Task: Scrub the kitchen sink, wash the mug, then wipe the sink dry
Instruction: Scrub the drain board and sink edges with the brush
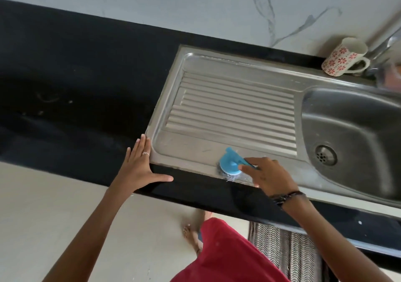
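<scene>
The right hand grips a round blue scrub brush, hiding its handle, on the stainless steel sink drainboard's near edge, while the left hand lies spread flat on the black countertop, and the red-flowered white mug stands by the partly cut-off tap.

Ribbed drainboard lies open beyond the right hand's fingers, which grip a blue scrubber; the left hand blocks the sink's near-left corner, a floral mug and tap crowd the far rim.
</scene>
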Motion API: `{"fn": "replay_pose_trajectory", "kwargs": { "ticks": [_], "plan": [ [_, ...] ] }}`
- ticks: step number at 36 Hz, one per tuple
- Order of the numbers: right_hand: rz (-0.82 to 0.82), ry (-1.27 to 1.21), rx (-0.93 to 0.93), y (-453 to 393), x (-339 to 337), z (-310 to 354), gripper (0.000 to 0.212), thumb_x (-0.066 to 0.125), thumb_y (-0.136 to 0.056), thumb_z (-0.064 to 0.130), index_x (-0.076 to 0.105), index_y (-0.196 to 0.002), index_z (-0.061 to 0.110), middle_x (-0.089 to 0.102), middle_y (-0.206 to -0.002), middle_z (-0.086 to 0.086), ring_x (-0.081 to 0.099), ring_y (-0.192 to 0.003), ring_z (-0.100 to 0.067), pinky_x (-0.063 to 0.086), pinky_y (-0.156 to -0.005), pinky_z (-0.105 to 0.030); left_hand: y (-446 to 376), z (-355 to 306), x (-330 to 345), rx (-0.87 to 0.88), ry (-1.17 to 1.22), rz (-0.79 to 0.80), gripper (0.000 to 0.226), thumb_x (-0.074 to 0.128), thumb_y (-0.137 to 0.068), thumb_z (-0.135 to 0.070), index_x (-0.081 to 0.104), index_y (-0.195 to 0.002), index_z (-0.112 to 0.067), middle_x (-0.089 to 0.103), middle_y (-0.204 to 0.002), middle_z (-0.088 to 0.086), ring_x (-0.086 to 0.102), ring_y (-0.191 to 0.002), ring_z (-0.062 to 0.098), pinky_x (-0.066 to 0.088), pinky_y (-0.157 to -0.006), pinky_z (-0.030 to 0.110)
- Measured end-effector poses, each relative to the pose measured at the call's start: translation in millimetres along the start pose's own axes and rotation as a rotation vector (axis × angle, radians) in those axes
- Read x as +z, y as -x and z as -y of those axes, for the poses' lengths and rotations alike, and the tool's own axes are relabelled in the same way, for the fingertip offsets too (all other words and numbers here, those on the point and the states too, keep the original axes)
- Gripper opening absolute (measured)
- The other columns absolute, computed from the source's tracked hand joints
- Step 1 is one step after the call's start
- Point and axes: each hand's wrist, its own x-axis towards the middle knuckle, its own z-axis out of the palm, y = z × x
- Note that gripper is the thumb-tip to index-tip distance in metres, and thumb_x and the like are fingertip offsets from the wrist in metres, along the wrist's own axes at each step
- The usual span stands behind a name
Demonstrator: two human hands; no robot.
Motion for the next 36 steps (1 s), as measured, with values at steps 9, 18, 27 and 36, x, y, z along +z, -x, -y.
{"fn": "replay_pose_trajectory", "kwargs": {
  "ticks": [9, 18, 27, 36],
  "plan": [
    [0.096, 0.038, -0.236, -41, 40, 117, 0.033, 0.041, -0.096, 0.037, 0.061, -0.118, 0.021, 0.066, -0.105, -0.01, 0.059, -0.099, -0.03, 0.045, -0.078, -0.034, -3, 3, -1, -0.001, -0.032, -0.016, 0.144, 0.048, -0.044, -0.089, -0.012, -0.148, -0.01, -0.017, -0.156, 0.006, -0.011, -0.145, 0.019, -0.009, -0.114, 0.038],
    [0.187, -0.05, -0.12, -44, 18, 68, 0.031, 0.049, -0.092, 0.045, 0.064, -0.115, 0.032, 0.067, -0.095, -0.003, 0.062, -0.088, -0.026, 0.046, -0.077, -0.033, -25, 21, -37, 0.002, -0.172, 0.12, 0.115, 0.07, -0.066, -0.06, 0.0, -0.149, -0.024, -0.015, -0.156, -0.008, -0.018, -0.143, 0.013, -0.02, -0.109, 0.052],
    [0.139, -0.119, -0.019, -40, 31, 93, 0.028, 0.049, -0.092, 0.041, 0.066, -0.11, 0.029, 0.051, -0.073, 0.003, 0.05, -0.072, -0.017, 0.041, -0.069, -0.03, -61, 38, -65, 0.142, -0.263, 0.214, 0.11, 0.074, -0.067, -0.051, 0.002, -0.148, -0.035, -0.016, -0.154, -0.016, -0.023, -0.141, 0.013, -0.022, -0.106, 0.058],
    [-0.003, -0.222, 0.055, -47, 74, 168, 0.031, 0.047, -0.093, 0.041, 0.065, -0.107, 0.02, 0.051, -0.066, 0.002, 0.05, -0.069, -0.021, 0.04, -0.063, -0.034, -78, 49, -73, 0.297, -0.375, 0.272, 0.122, 0.075, -0.065, -0.052, -0.012, -0.148, -0.029, -0.026, -0.152, -0.013, -0.029, -0.138, 0.011, -0.023, -0.102, 0.06]
  ]
}}
